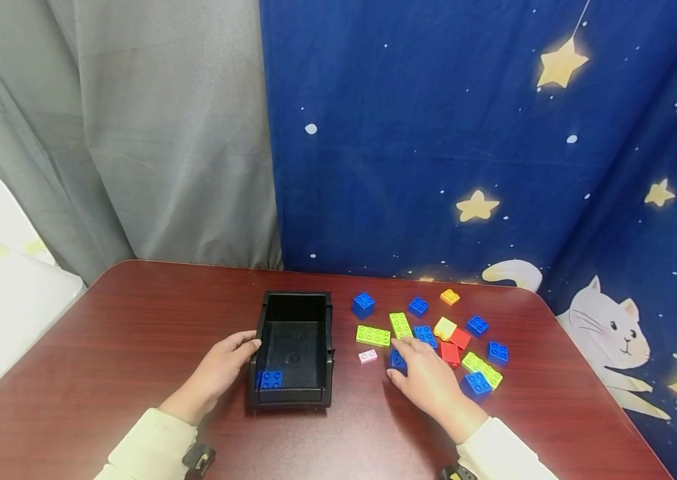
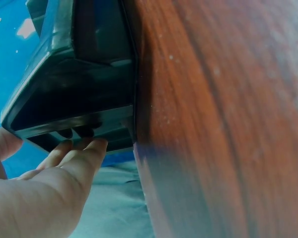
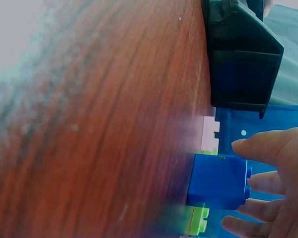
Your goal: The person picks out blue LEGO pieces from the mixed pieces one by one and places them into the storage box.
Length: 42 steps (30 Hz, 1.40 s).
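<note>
My left hand (image 1: 225, 369) holds the left wall of a black plastic bin (image 1: 294, 398), thumb over the rim and fingers against the outside, as the left wrist view shows. Inside the bin, at its near left corner, lies a blue building block (image 1: 270, 380). Over another blue building block (image 3: 219, 181) reaches my right hand (image 1: 431, 380). Its thumb stands apart from that block in the right wrist view, while the fingertips are close to the studs; whether they touch cannot be told. A small pink block (image 1: 368, 357) lies left of this hand.
Around my right hand lie several blocks: lime ones (image 1: 373, 335), blue ones (image 1: 363, 305), red ones (image 1: 449, 354), a pale yellow one (image 1: 444, 328) and an orange one (image 1: 449, 297). The brown table (image 1: 182, 307) ends at grey and blue curtains (image 1: 374, 167).
</note>
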Each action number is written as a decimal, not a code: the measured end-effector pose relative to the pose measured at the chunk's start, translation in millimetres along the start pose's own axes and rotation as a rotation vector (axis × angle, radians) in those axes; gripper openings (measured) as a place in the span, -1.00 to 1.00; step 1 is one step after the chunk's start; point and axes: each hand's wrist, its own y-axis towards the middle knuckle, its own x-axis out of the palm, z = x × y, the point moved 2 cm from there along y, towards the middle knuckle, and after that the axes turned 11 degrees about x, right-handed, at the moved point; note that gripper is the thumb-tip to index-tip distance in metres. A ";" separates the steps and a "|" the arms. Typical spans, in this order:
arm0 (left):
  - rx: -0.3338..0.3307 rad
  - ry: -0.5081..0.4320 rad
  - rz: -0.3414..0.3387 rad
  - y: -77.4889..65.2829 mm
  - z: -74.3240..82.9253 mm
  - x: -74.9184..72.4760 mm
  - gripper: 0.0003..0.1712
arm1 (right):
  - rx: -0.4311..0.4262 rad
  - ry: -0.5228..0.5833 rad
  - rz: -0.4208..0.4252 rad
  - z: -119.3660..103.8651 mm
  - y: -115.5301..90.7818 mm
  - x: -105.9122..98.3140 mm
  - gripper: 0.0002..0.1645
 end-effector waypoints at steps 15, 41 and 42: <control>-0.002 0.002 -0.003 0.3 0.2 -0.4 -0.45 | 0.001 -0.025 -0.014 0.1 -0.4 1.8 -0.36; -0.007 -0.006 -0.002 0.0 -0.1 0.4 -0.44 | 0.004 -0.009 -0.026 -3.5 -2.2 -0.2 -0.46; -0.007 -0.005 -0.002 0.0 0.0 0.5 -0.44 | 0.004 -0.010 -0.026 -3.5 -2.3 -0.3 -0.46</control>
